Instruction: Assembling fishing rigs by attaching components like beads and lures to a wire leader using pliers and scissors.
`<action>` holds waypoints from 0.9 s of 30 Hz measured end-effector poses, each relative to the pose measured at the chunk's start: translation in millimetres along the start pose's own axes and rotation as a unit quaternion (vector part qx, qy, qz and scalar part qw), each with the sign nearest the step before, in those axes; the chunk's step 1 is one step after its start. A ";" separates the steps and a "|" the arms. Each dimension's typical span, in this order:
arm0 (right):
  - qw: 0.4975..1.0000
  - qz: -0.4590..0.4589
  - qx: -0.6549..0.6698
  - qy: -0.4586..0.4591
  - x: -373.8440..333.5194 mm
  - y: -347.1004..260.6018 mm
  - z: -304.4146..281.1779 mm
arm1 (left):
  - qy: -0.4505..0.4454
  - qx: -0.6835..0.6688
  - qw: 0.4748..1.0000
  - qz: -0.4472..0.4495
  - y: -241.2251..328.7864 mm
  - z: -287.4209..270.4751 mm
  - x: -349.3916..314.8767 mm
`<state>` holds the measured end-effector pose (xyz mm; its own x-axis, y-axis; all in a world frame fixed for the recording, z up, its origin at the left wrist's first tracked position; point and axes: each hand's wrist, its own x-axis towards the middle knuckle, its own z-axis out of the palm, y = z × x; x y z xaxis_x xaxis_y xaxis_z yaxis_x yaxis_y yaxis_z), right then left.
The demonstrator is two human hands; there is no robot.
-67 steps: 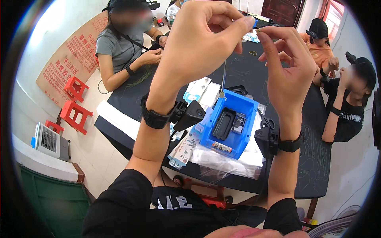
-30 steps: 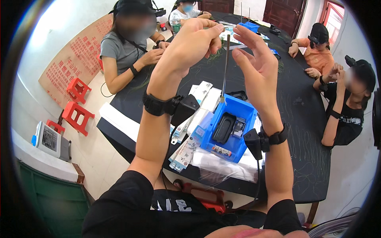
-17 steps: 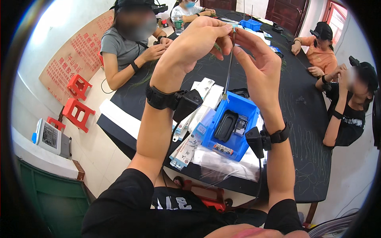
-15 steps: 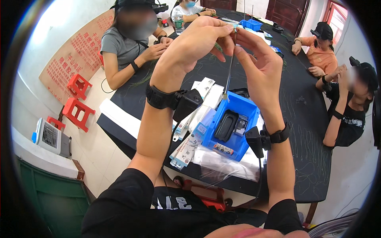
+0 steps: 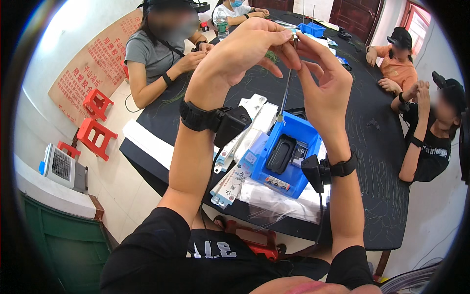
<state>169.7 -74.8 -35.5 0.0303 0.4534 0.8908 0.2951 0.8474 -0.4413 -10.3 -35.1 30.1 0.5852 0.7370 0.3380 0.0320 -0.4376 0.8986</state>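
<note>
Both my hands are raised over the table, fingertips meeting at the top of a thin metal rod (image 5: 286,94). The rod slants down to the far rim of a blue plastic bin (image 5: 286,190); whether it stands or hangs there I cannot tell. My left hand (image 5: 252,44) pinches thumb and forefinger together at the rod's tip; what lies between them is too small to make out. My right hand (image 5: 327,81) curls its fingers in beside the tip, its thumb near the shaft; anything they grip is hidden. Inside the bin lie a black oblong tray (image 5: 281,153) and small packs.
Left of the bin lie long printed paper packets (image 5: 234,185); clear plastic bags (image 5: 267,201) are at its front. Thin strands (image 5: 384,188) spread over the black table (image 5: 364,132). Other people sit around it. Red stools (image 5: 95,138) stand on the floor at left.
My hands and the rod's top have shifted slightly right. My right thumb has come away from the shaft a little, and some left fingers have extended more.
</note>
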 end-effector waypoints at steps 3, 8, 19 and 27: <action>1.000 0.005 -0.004 -0.022 0.1 0.0 -2.2 | -0.003 0.001 1.000 -0.001 0.7 0.1 -0.8; 0.999 0.006 -0.004 -0.035 0.8 -0.1 -4.1 | -0.012 0.008 1.000 -0.001 1.8 -0.3 -1.5; 0.999 0.000 -0.010 -0.043 1.7 -1.7 -4.1 | -0.025 -0.012 1.000 -0.003 0.3 -4.8 -1.9; 1.000 -0.026 -0.012 -0.009 2.1 -0.4 -0.4 | -0.034 -0.016 0.999 0.006 -0.1 -5.9 -1.9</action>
<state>170.1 -74.2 -33.4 -0.0023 0.4133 0.9106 0.3179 0.8636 -0.3912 -16.1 -33.4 31.0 0.6393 0.6943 0.3304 -0.0015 -0.4285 0.9035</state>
